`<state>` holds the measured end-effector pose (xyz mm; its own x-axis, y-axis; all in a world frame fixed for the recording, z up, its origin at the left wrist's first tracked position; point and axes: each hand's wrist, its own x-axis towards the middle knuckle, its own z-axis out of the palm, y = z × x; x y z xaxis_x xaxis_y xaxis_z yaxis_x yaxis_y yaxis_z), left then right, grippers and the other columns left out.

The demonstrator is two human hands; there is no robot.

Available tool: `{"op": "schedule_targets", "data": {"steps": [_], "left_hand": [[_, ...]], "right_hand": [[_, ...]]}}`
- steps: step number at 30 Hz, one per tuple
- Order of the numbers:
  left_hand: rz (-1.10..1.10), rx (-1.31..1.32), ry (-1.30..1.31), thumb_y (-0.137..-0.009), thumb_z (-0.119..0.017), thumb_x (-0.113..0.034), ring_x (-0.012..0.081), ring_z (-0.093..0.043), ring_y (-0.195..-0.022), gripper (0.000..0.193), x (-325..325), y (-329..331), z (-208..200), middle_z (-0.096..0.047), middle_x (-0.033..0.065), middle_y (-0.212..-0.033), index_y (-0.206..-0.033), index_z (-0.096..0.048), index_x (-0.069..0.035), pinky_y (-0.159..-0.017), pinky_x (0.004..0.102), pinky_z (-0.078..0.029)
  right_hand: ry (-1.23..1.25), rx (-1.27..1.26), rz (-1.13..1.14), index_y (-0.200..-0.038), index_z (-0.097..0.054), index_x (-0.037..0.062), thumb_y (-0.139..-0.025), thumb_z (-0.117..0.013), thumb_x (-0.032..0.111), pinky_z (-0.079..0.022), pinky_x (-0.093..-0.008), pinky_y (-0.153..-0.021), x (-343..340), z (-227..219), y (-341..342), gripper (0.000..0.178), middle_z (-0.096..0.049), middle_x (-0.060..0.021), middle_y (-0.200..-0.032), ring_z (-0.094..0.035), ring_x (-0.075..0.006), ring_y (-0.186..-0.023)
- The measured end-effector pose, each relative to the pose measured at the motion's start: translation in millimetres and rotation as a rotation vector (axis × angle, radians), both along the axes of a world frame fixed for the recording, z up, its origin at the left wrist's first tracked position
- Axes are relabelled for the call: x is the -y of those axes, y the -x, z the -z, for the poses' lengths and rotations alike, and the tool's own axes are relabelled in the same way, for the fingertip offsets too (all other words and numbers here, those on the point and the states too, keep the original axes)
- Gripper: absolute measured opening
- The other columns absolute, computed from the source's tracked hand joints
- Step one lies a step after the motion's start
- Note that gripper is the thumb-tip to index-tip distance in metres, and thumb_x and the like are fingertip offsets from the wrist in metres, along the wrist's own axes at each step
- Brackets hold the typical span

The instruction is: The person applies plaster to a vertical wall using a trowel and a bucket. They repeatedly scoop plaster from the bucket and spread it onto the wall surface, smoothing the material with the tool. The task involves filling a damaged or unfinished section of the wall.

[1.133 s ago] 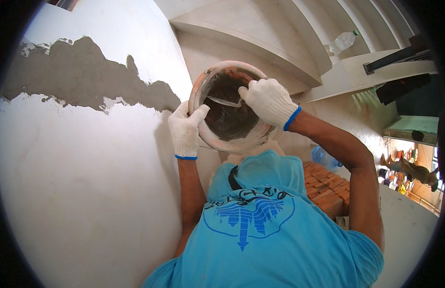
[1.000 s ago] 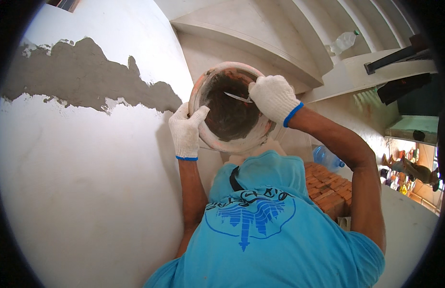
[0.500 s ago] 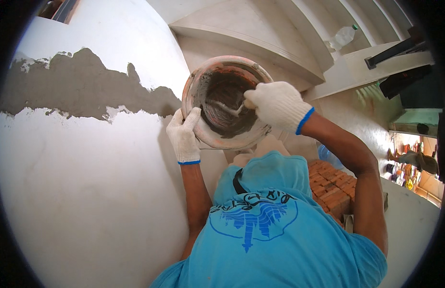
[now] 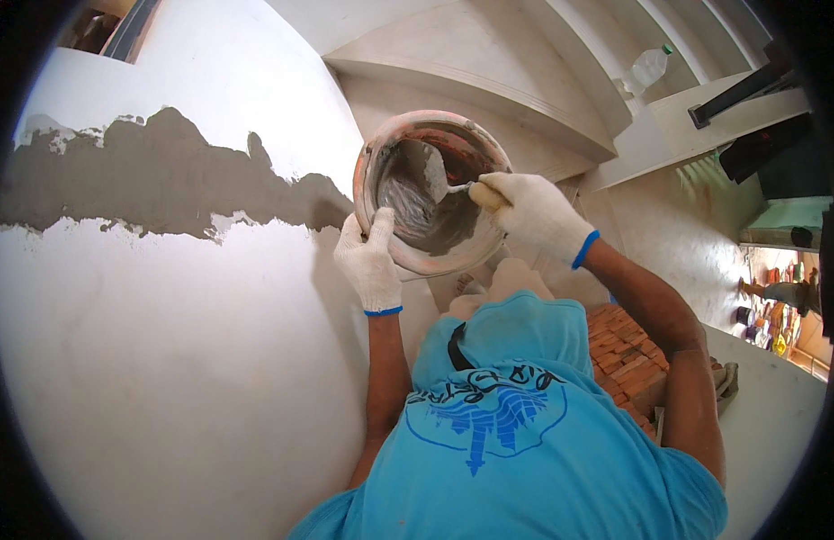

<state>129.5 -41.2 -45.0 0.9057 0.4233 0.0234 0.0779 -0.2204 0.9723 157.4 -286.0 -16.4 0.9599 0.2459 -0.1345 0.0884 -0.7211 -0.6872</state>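
My left hand point(image 4: 370, 263), in a white knit glove with a blue cuff, grips the near left rim of a round, mortar-stained bucket point(image 4: 435, 261). The thumb lies over the rim; the other fingers are partly hidden behind it. In my right hand point(image 4: 536, 209), gloved the same way, is the handle of a trowel point(image 4: 435, 173). Its blade is inside the bucket, tilted up against the left inner side and smeared with grey. Wet grey mortar point(image 4: 408, 205) coats the bucket's inside. Left of the bucket, a rough band of grey mortar point(image 4: 174, 175) runs along the white wall.
Pale steps point(image 4: 489, 72) rise beyond the bucket, with a clear plastic bottle point(image 4: 649, 68) on one of them. A stack of red bricks point(image 4: 626, 351) stands at my right side. Farther right is a dark bar point(image 4: 741, 97), and a person point(image 4: 790, 293) shows beyond an opening.
The trowel blade has lifted and turned inside the bucket, and now shows more of its face. Both hands and the bucket have shifted slightly right in the picture.
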Motion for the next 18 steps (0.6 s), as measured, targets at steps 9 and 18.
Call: {"op": "schedule_targets", "data": {"steps": [9,18], "left_hand": [[0.023,-0.037,0.026,-0.099,-0.078,-0.019,0.0071,-0.047,-0.072,0.022,-1.2,0.4,0.0,-0.055,-0.0038,-0.076,-0.094,-0.074,0.002,-0.064,0.0281,-0.040],[-0.003,-0.028,0.066,-0.099,-0.078,-0.019,0.0069,-0.046,-0.073,0.022,1.5,-1.3,8.5,-0.054,-0.0044,-0.077,-0.094,-0.074,0.002,-0.064,0.0278,-0.039]], "right_hand": [[0.239,0.098,-0.168,-0.138,-0.064,0.0088,-0.099,-0.063,0.017,-0.058,-0.0518,-0.083,-4.5,-13.2,21.4,0.041,-0.069,-0.0195,-0.104,-0.072,-0.0406,-0.096],[0.380,0.275,-0.090,-0.116,-0.063,0.0013,-0.094,-0.066,0.010,-0.064,-0.0474,-0.073,-30.2,-25.0,24.1,0.024,-0.071,-0.0208,-0.098,-0.076,-0.0381,-0.089]]}}
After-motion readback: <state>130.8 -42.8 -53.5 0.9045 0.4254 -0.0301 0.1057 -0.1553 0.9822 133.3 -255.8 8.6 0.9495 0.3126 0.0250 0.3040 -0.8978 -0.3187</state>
